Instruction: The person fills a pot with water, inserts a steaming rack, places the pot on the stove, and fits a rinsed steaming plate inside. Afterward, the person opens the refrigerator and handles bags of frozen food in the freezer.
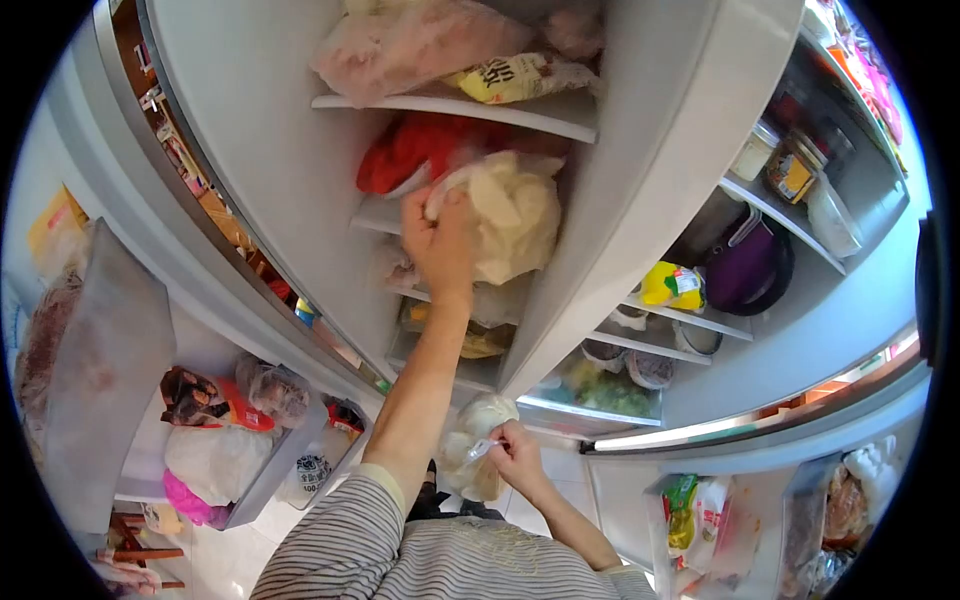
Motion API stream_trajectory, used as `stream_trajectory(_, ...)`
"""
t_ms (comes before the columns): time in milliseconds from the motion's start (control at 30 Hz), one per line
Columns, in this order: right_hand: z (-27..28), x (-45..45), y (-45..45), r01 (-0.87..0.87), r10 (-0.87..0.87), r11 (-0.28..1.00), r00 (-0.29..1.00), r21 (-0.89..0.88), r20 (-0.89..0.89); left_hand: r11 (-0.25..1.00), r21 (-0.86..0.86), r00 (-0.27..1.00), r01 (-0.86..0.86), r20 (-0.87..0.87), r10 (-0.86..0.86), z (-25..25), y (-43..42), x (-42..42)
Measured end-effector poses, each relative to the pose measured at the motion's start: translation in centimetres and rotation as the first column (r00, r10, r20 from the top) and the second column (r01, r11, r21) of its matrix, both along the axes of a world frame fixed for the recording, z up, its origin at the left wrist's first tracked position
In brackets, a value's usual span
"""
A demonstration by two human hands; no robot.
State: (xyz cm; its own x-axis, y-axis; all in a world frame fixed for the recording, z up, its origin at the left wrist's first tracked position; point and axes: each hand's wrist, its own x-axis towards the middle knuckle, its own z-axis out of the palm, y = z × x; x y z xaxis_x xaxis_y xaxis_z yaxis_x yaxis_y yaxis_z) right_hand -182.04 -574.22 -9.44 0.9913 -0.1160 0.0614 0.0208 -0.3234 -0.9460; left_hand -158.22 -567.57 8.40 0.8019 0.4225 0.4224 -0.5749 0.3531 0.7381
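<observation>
My left hand [440, 235] reaches into the open freezer compartment. Its fingers are closed on the edge of a clear plastic bag of pale yellow pieces [515, 215], slightly blurred by motion. A red package [415, 150] lies just behind that bag on the same shelf. Low in front of my body, my right hand [517, 452] is closed around the gathered top of another clear plastic bag [470, 450]. Pale, rounded lumps show through this second bag, but I cannot make out what they are.
Above is a freezer shelf [460, 105] with a bag of pinkish frozen food [420, 50] and a yellow-white packet [525, 78]. Right of the divider [640, 200], the fridge side holds jars and a purple pot [750, 260]. Loaded door bins [265, 480] flank me.
</observation>
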Motion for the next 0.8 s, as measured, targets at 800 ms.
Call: stream_trajectory(800,-2.2,-0.9,0.4,0.002,-0.006,0.999,0.992,-0.037,-0.123,0.894,0.345,0.918,0.286,-0.367,-0.152,-19.8,13.3,-12.3)
